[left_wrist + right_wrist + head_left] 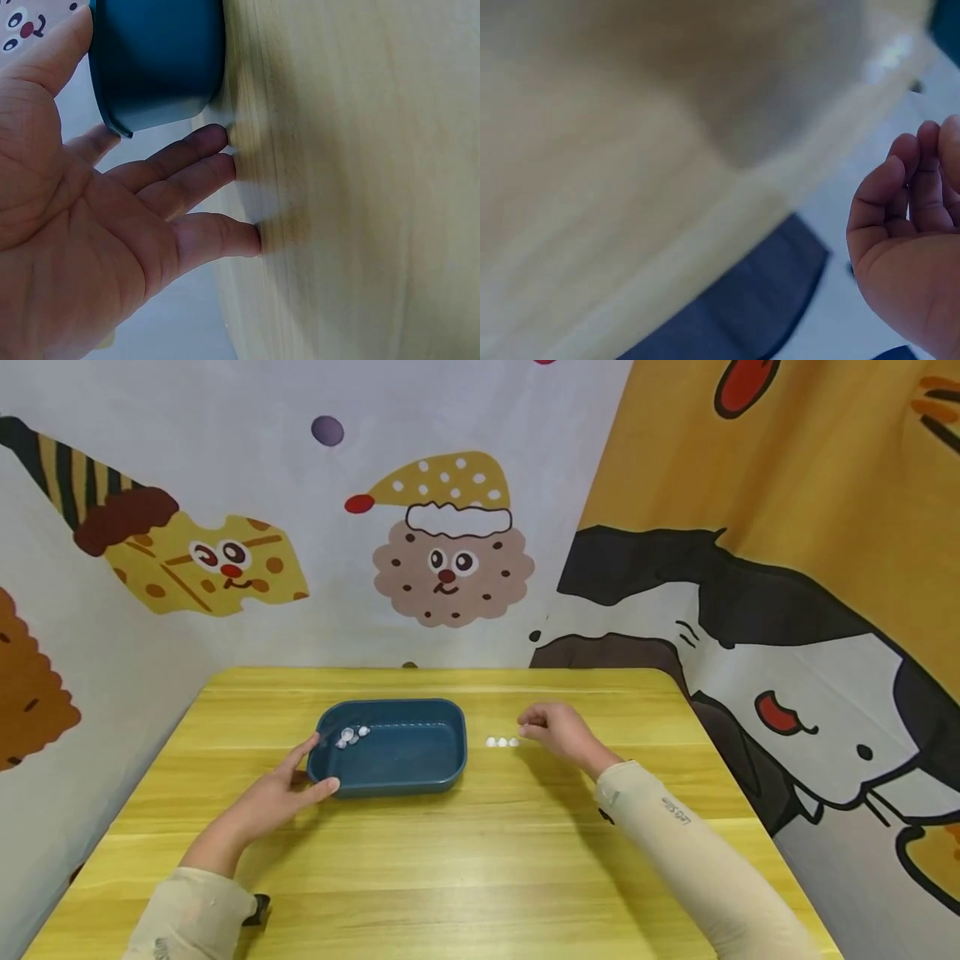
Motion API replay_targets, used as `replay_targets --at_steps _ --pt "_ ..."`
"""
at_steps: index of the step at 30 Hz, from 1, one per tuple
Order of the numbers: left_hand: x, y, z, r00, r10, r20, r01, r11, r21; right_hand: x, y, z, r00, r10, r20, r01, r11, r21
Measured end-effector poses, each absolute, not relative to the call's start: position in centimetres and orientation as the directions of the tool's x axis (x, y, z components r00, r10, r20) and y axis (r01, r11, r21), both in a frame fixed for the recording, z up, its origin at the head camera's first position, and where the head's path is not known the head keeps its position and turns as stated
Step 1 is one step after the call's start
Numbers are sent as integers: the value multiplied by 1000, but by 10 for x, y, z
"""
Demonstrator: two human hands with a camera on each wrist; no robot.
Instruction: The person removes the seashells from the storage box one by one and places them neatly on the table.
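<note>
A dark blue tray stands on the table, with several small white shell-like pieces at its left end. My left hand grips that end, thumb on the front rim and index finger at the left rim. In the left wrist view the other fingers touch the table beside the tray. To the right of the tray, three white pieces lie in a short row. Just past the row's right end, my right hand pinches a small whitish piece, mostly hidden by the fingertips.
The yellow wood-grain table has its far edge close behind the tray. A cartoon-printed curtain hangs behind it, and more printed cloth hangs along the right side. Both forearms wear pale sleeves.
</note>
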State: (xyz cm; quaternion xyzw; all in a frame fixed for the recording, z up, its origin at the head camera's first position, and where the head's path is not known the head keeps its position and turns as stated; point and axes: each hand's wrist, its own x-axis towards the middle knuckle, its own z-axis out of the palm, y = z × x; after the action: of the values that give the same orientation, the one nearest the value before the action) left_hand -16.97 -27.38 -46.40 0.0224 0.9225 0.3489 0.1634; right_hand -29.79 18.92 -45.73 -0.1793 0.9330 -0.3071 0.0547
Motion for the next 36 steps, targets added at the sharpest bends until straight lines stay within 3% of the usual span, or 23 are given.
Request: replay_targets --at_steps 7,36 --pt "-170 -274 -466 -947 156 -282 -68 758 649 -292 218 -477 -915 -401 -49 -306 768 -563" --pt "-168 -273 -462 -946 157 -282 -68 756 651 -296 205 -494 -927 -375 -33 -313 817 -485"
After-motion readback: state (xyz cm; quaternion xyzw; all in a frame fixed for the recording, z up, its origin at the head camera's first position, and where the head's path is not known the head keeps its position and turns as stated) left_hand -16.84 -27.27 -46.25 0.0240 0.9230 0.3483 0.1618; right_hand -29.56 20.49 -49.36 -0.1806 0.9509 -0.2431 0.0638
